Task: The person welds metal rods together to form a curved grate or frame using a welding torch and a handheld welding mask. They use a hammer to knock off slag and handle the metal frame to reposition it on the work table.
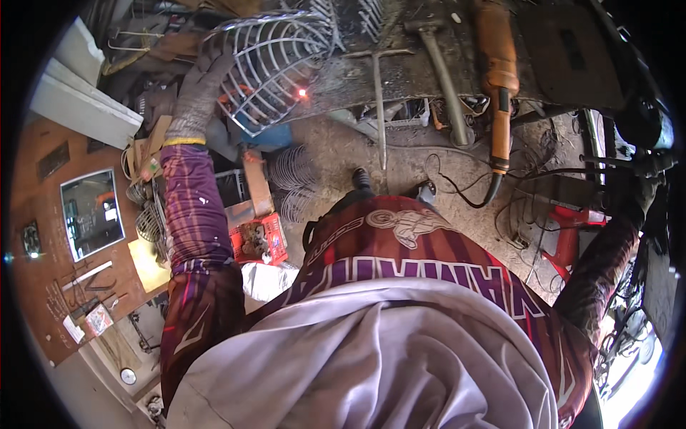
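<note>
My left hand (202, 84), in a grey work glove, reaches up and grips the left rim of a domed wire guard (280, 51) lying on a dirty metal workbench (414, 75). A small orange glowing spot (302, 92) shows on the guard's lower edge. My right hand (642, 187) is stretched out to the right rim of the picture, dark and in shadow, next to black cables and a thin rod (620, 161). Whether it holds anything is too dark to tell.
On the bench lie an orange angle grinder (499, 71), a hammer (443, 79) and a thin T-shaped bar (379, 100). Below are more wire guards (291, 182), a red box (261, 239), a red frame (568, 239), loose cables and a sandy floor (400, 161).
</note>
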A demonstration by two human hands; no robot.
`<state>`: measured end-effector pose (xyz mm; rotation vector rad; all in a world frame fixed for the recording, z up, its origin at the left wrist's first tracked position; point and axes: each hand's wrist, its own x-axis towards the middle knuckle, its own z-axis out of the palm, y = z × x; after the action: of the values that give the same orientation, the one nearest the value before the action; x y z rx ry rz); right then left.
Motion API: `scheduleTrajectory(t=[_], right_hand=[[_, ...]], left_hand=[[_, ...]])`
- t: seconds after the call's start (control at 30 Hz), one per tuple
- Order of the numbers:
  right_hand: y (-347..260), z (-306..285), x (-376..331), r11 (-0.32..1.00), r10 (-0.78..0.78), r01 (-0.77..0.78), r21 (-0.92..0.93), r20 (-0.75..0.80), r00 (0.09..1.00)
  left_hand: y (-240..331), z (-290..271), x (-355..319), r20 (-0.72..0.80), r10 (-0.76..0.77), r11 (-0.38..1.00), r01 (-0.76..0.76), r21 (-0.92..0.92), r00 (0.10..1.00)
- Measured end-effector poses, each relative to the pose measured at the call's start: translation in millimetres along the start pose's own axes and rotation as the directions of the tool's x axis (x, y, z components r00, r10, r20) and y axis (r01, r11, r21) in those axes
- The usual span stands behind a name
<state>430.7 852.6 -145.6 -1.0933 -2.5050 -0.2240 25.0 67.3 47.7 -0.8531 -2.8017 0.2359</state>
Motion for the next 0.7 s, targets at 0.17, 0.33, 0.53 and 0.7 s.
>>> scheduleTrajectory(t=[0.17,0.33,0.53,0.7], right_hand=[[-29.6,-26.4,-37.0,0.978,0.109,-0.085,0.192,-0.116,0.987],[-153.9,-116.6,-140.3,0.809,0.299,-0.070,0.584,-0.306,0.904],[-434.5,-222.5,-200.1,0.570,-0.089,-0.079,0.818,0.157,0.984],[-515.9,-168.3,-228.5,0.391,-0.209,-0.656,0.646,0.756,0.621]], left_hand=[[18.0,4.9,4.3,0.355,-0.420,0.085,0.426,-0.901,0.835],[-6.6,32.8,11.6,0.160,-0.270,0.282,0.237,-0.930,0.949],[4.0,38.6,8.7,-0.045,-0.135,0.088,-0.033,-0.996,0.990],[-10.9,46.8,13.9,-0.274,0.086,0.267,-0.287,-0.920,0.958]])
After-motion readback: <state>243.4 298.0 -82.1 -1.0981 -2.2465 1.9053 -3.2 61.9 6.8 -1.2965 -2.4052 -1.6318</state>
